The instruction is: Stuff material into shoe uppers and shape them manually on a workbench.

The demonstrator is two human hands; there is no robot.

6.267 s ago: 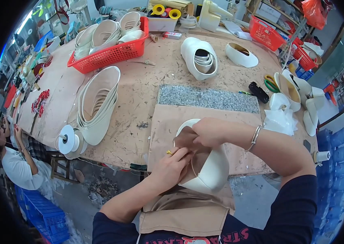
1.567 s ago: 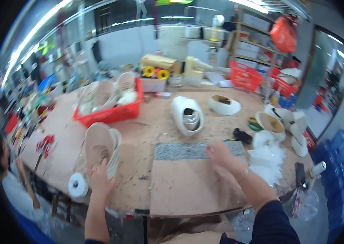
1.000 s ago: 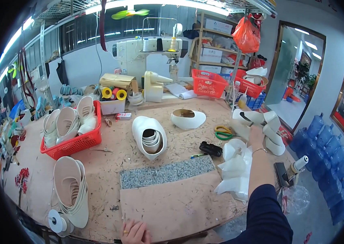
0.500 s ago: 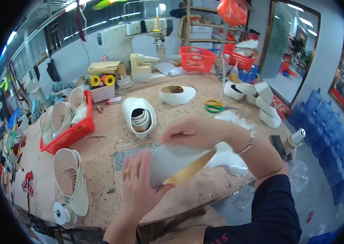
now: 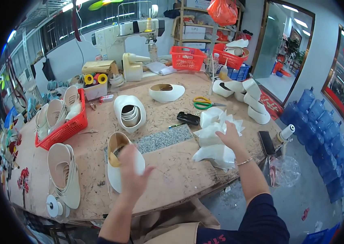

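Just in front of me on the left, a white shoe upper with a tan lining (image 5: 136,162) rests on the worn table. My left hand (image 5: 133,177) is over its right side, blurred, with the thumb held away from the fingers; it appears to grip nothing. To the right lies a loose pile of white spiky-edged pieces (image 5: 216,152). Above this pile is my right hand (image 5: 232,137), its fingers apart and empty; whether it touches the pieces is hard to tell. A grey speckled stone slab (image 5: 163,140) lies between the hands, with a small black case (image 5: 188,118) behind it.
Nested shoe uppers (image 5: 129,114) stand farther back, near another single upper (image 5: 167,92). Scissors (image 5: 204,103) lie at the centre right. At left are a red basket (image 5: 68,129) of uppers and a nested stack (image 5: 68,175). A phone (image 5: 266,143) sits near the right edge.
The shoe upper held between both hands has been set down at the left. My right hand has moved right to the white pieces. The slab and black case are now uncovered.
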